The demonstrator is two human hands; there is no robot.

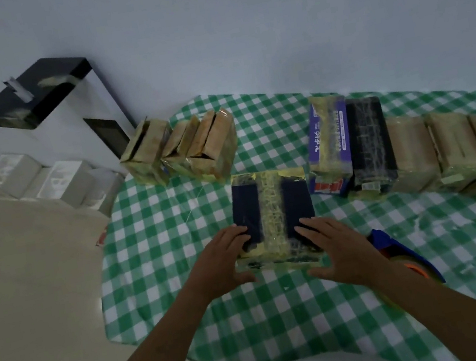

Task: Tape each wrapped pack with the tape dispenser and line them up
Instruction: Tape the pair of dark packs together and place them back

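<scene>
A dark navy wrapped pack [271,206] with a wide strip of yellowish tape down its middle lies flat on the green checked tablecloth [161,256]. My left hand [223,261] rests with straight fingers on its near left corner, thumb at the front edge. At the near right corner my right hand [337,247] lies flat the same way. The blue and orange tape dispenser [407,256] sits on the cloth just right of my right wrist, partly hidden by the arm. A row of taped packs [407,148] runs along the right side, starting with a purple one [330,146].
Three tan packs [181,149] stand leaning together at the far left of the table. White boxes [41,181] lie on the floor to the left, beside a black and white stand [36,91]. The table's left edge drops off near the hands.
</scene>
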